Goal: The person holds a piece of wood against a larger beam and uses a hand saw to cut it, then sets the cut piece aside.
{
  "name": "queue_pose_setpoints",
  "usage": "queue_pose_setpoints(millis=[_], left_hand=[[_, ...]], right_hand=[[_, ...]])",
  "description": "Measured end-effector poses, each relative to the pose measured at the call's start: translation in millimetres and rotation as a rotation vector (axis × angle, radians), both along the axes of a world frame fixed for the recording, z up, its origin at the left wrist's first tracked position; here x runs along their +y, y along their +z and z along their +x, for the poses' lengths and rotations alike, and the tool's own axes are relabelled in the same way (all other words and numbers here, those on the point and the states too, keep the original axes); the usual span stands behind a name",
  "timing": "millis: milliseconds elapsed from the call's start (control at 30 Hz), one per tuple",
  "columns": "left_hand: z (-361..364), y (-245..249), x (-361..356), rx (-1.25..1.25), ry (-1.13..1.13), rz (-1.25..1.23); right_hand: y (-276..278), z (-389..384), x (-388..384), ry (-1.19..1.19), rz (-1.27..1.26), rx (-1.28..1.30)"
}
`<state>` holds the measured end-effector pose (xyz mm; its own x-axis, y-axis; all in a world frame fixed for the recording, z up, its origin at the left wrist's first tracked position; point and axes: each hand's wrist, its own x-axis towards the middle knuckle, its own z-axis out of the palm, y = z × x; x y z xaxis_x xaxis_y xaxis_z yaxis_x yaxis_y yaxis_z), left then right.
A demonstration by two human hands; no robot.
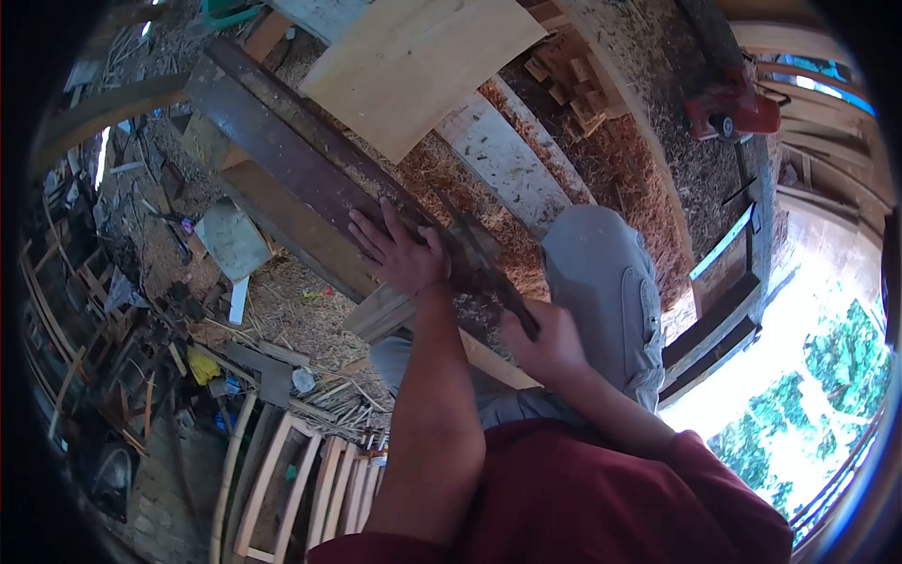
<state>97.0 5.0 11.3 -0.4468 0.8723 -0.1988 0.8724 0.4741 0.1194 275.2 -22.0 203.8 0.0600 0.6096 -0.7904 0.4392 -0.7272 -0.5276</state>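
A long dark brown board runs diagonally from the upper left towards my lap. My left hand lies on the board near its lower end, palm down with the fingers spread. To the right of it, my right hand is wrapped round the dark handle of a tool. The tool reaches up and left from my fist to the board's edge. Its far part is dark and blurred, so its kind is unclear. My bent knee is beside the tool.
A pale plywood sheet lies beyond the board. Small wood blocks are at the top. A red power tool rests at the upper right. Wooden frames stand at the lower left, near scrap wood and a yellow item.
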Motion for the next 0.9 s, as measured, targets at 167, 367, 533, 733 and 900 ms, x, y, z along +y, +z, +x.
queue_pose_setpoints(millis=[167,367,533,733,900], left_hand=[[-4,-6,-3,-0.012,-0.023,-0.013],[-4,-1,0,-0.047,-0.021,-0.004],[-5,-3,-5,-0.027,-0.038,0.003],[-1,0,-2,0.013,-0.037,-0.001],[-5,-3,-2,-0.021,-0.025,-0.007]], right_hand=[[-16,-8,1,-0.014,0.088,-0.007],[5,4,2,0.021,-0.008,0.033],[-22,-14,8,-0.052,0.03,0.001],[23,3,1,0.028,-0.103,0.026],[-19,-18,4,-0.053,0.092,-0.024]])
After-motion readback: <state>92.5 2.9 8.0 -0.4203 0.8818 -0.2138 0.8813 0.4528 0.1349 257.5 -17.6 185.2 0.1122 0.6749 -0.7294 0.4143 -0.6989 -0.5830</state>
